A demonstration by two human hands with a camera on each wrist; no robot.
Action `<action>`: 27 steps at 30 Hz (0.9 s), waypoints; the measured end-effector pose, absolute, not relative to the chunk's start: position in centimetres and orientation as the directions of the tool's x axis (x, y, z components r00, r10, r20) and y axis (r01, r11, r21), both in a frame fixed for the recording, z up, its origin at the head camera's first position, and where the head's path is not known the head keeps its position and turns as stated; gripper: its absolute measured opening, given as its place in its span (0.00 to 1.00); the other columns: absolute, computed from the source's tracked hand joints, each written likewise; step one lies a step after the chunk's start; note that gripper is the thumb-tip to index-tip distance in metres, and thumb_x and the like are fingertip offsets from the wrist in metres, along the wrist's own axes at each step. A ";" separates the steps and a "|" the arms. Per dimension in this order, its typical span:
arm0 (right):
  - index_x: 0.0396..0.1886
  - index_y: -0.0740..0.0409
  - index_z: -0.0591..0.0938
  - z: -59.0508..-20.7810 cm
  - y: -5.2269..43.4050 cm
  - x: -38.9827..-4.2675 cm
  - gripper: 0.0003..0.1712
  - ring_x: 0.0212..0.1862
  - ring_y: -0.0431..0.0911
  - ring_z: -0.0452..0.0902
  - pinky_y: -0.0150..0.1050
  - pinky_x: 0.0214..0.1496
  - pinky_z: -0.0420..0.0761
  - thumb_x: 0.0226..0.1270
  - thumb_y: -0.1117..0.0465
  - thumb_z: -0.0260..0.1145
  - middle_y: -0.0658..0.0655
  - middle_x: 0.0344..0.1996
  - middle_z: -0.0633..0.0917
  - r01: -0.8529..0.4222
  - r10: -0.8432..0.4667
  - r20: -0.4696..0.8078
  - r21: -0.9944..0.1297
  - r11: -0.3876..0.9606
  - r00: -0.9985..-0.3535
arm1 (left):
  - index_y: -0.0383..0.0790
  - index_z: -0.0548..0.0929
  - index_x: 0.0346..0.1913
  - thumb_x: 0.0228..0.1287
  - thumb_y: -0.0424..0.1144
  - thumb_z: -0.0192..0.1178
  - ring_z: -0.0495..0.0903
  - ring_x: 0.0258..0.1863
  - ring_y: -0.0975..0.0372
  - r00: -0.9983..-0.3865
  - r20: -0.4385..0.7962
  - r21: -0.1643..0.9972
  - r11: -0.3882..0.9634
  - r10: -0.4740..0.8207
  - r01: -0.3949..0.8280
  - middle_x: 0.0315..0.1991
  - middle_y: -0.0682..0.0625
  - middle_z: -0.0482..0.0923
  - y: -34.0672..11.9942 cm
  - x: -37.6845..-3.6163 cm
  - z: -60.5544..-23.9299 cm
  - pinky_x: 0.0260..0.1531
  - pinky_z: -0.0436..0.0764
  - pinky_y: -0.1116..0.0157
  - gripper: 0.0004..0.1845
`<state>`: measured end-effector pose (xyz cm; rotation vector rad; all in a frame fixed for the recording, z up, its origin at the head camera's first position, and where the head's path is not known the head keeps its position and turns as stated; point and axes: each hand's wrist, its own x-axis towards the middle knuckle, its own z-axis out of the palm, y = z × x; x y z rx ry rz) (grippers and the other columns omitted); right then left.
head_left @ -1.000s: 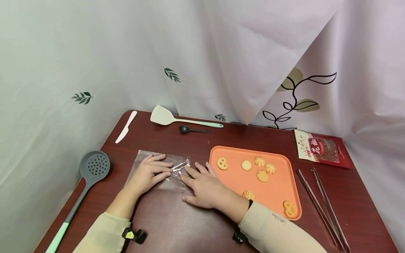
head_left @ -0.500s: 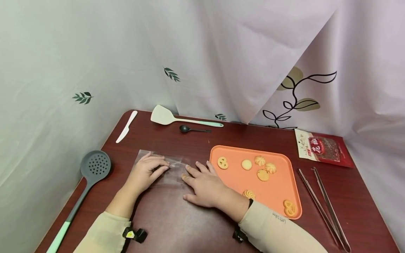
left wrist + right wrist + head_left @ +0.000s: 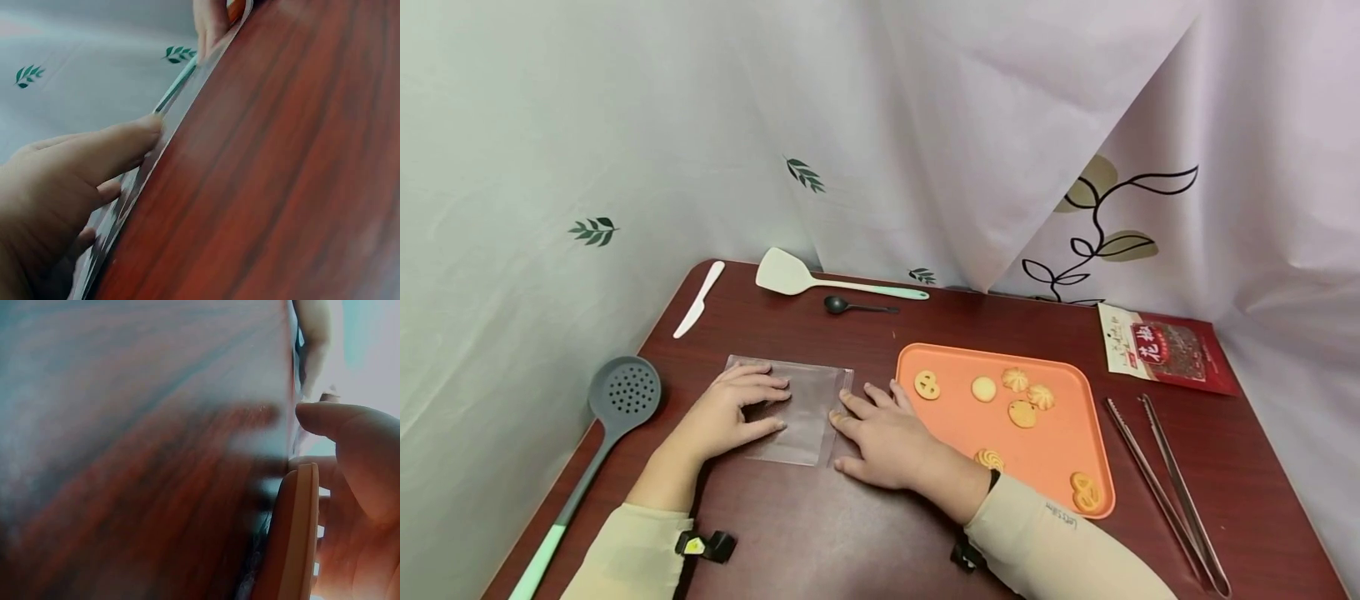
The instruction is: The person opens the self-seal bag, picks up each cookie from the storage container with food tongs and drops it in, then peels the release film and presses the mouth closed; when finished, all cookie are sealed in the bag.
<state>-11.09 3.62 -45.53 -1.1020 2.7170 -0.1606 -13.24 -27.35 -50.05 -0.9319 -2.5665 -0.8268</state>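
**A:** Far left of the frame first: grey slotted ladle [image 3: 622, 393] with a mint handle end, lying along the table edge. Above it, toward the upper left of the tabletop, a white plastic knife [image 3: 699, 300]. All on a dark red wood table [image 3: 820, 533].

**B:** And the hands?

**A:** Left hand [image 3: 724, 410] lying flat on the left part of a clear plastic bag [image 3: 801, 408], fingers [image 3: 769, 393] straight and slightly spread, pressing down, not curled round anything. Bag spread flat, left of centre, reaching out past the fingertips toward the right. Same in the left wrist view: thumb [image 3: 119, 147] laid along the bag's edge [image 3: 181, 103], film thin and flush with the wood.

**B:** Right hand?

**A:** Right hand [image 3: 883, 437] just right of the bag, palm down, fingers straight and a bit apart, index tip [image 3: 839, 419] touching the bag's right edge. So bag sits between the two hands, pinned from both sides.

**B:** Stuff further right?

**A:** Top centre: cream spatula [image 3: 820, 282] and a small black spoon [image 3: 850, 307]. Then an orange tray [image 3: 1060, 454] just beside the right hand, several cookies [image 3: 983, 389] scattered on it. Metal tongs [image 3: 1172, 492] near the tray's right side, and a red snack packet [image 3: 1161, 348] at the upper right corner of the table.
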 end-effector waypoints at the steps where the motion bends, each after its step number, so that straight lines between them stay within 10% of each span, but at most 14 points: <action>1: 0.79 0.38 0.76 -45.5 3.6 -11.1 0.38 0.82 0.60 0.58 0.69 0.81 0.51 0.75 0.31 0.63 0.50 0.82 0.67 -0.675 -0.697 -0.149 -0.176 0.717 -0.702 | 0.47 0.95 0.47 0.47 0.40 0.86 0.81 0.62 0.43 -0.749 0.433 0.425 0.619 0.501 0.660 0.52 0.51 0.90 -27.5 -13.3 -50.1 0.66 0.71 0.38 0.20; 27: 0.79 0.36 0.75 -45.2 3.5 -11.1 0.38 0.81 0.59 0.59 0.68 0.81 0.53 0.75 0.33 0.65 0.49 0.82 0.66 -0.674 -0.691 -0.170 -0.154 0.723 -0.702 | 0.47 0.97 0.40 0.51 0.33 0.84 0.86 0.59 0.47 -0.790 0.439 0.475 0.636 0.428 0.609 0.46 0.57 0.92 -28.3 -13.3 -50.5 0.72 0.70 0.42 0.12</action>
